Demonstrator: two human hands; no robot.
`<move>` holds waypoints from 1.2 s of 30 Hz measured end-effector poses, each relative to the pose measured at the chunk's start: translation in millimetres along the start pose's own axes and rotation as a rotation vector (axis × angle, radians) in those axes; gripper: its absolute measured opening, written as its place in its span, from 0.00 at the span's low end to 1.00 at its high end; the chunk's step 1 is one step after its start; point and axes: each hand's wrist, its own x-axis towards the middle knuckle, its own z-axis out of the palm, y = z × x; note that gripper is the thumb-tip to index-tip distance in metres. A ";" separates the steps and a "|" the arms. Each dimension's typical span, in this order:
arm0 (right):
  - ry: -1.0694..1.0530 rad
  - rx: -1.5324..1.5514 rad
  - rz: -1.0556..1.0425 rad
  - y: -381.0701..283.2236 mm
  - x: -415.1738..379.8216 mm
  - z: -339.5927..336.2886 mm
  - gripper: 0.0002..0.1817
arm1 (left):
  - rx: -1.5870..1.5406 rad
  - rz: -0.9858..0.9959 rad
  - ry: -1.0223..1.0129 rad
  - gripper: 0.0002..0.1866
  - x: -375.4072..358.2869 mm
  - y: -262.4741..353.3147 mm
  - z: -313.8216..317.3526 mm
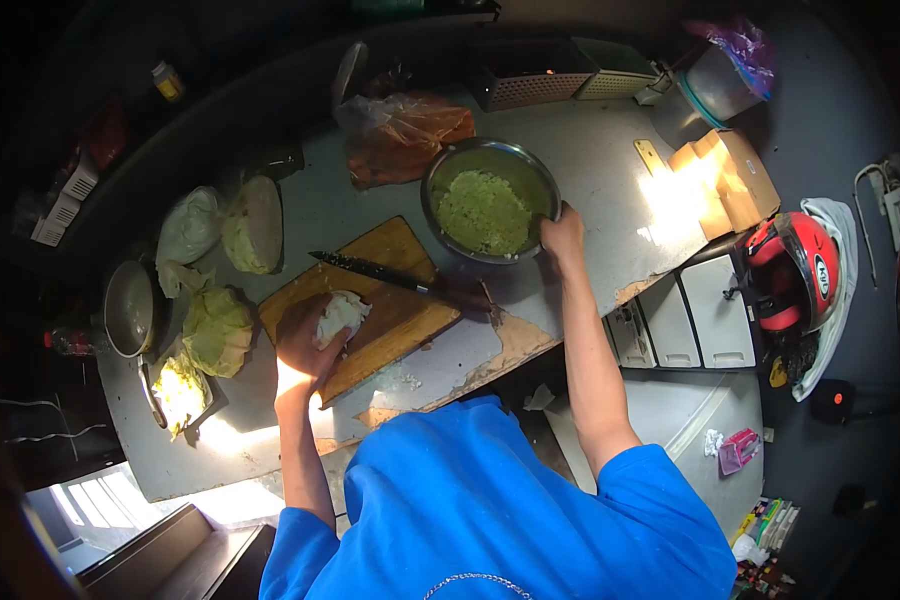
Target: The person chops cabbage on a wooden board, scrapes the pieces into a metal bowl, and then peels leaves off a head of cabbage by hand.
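**KYT on a red helmet**

At three o'clock, the red helmet (803, 262) carries an oval white badge (822, 274) whose sideways letters appear to read "KYT". At ten o'clock, a small bottle (168, 82) has a yellow label, too small to read. No other text is legible.
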 end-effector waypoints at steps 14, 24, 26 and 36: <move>0.241 0.245 -0.273 -65.0 -63.3 -31.3 0.14 | 0.084 0.098 0.176 0.35 8.6 20.8 -2.2; 0.166 0.258 -0.255 -90.6 -74.0 -46.9 0.14 | -1.042 -0.306 -0.040 0.36 83.6 101.0 70.6; 0.178 0.265 -0.256 -84.1 -85.8 -52.6 0.14 | -0.853 -0.344 -0.134 0.31 88.2 98.9 78.9; 0.082 0.246 -0.220 -71.5 -72.6 -52.4 0.15 | -1.168 -0.460 -0.101 0.26 85.7 120.8 60.7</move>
